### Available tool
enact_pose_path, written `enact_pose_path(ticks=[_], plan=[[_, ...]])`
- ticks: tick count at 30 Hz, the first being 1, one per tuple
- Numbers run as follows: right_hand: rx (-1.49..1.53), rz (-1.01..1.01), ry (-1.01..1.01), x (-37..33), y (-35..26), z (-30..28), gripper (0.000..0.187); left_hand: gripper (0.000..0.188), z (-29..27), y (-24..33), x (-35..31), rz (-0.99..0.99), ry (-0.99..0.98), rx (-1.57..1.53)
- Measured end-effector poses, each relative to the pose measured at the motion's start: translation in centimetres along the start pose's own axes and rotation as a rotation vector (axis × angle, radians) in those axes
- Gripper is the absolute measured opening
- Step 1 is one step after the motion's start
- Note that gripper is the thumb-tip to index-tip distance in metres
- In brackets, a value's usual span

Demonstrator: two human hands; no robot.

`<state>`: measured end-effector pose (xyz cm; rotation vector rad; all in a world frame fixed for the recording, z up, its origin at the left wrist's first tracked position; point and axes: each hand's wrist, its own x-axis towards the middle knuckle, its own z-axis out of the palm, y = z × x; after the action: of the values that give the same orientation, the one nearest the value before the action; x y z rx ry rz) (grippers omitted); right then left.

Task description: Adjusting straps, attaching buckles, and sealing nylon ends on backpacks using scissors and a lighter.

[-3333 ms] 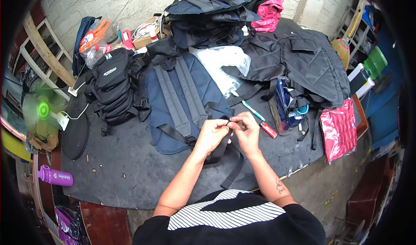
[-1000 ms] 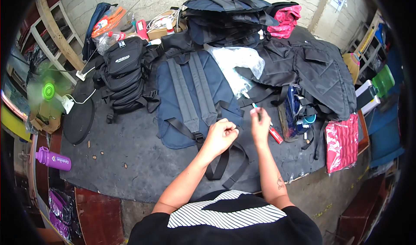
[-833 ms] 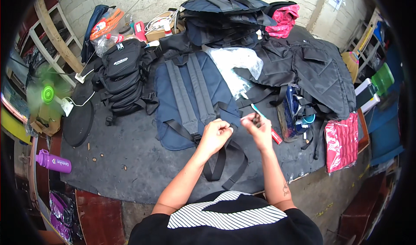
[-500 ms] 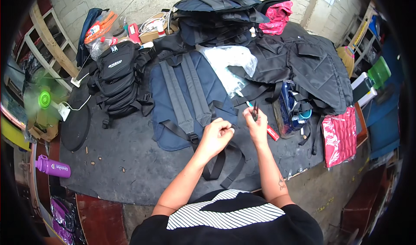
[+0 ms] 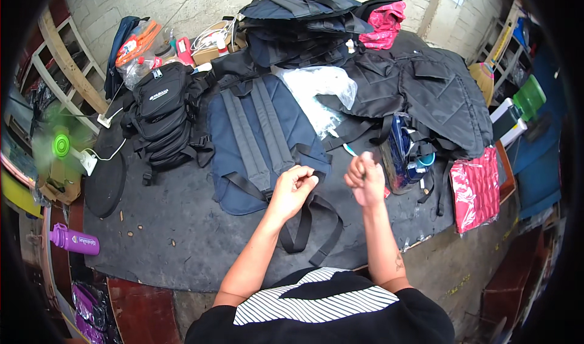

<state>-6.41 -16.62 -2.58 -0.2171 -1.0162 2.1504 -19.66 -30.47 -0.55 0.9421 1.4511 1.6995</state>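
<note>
The navy backpack [image 5: 228,140] lies with its grey padded shoulder straps [image 5: 244,134] facing up, in front of me. My left hand [image 5: 292,193] is over its lower right edge, thumb and fingers pinched together; whatever is between them is too small to make out. Black webbing [image 5: 296,231] trails below that hand onto the table. To the right of the bag, my right hand [image 5: 367,181] is raised and closed around small dark snips, now mostly hidden by the fingers. A red object [image 5: 387,192] shows partly behind this hand.
A black bag [image 5: 164,116] stands left on the dark table [image 5: 182,246]. Black quilted pieces [image 5: 438,94] and a pink package [image 5: 474,192] lie right. Stacked bags [image 5: 304,24] and a clear plastic bag [image 5: 325,88] are behind. A fan [image 5: 61,144] and purple bottle [image 5: 74,239] are far left.
My right hand has turned and lifted slightly to the right, so the snips' dark prongs no longer show. The left hand has shifted slightly left, still pinched. The view has moved a little.
</note>
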Motion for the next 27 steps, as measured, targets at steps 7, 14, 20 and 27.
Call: enact_pose_path(ticks=[7, 14, 20, 27], plan=[[-0.376, 0.163, -0.073, -0.7, -1.3, 2.3, 0.020, 0.013, 0.4, 0.5, 0.3, 0.196, 0.003, 0.208], [-0.635, -0.003, -0.048, -0.9, -0.8, 3.6, 0.021, 0.010, 0.8, 0.5, 0.0, 0.161, 0.102, 0.217], [-0.468, 0.194, -0.045, -0.9, -1.8, 4.1, 0.014, 0.009, 0.1, -0.1, 0.1, 0.115, 0.014, 0.167], [-0.815, -0.177, 0.193, -1.2, 0.1, 4.9, 0.010, 0.009, -0.1, -0.2, 0.3, -0.014, 0.060, -0.013]])
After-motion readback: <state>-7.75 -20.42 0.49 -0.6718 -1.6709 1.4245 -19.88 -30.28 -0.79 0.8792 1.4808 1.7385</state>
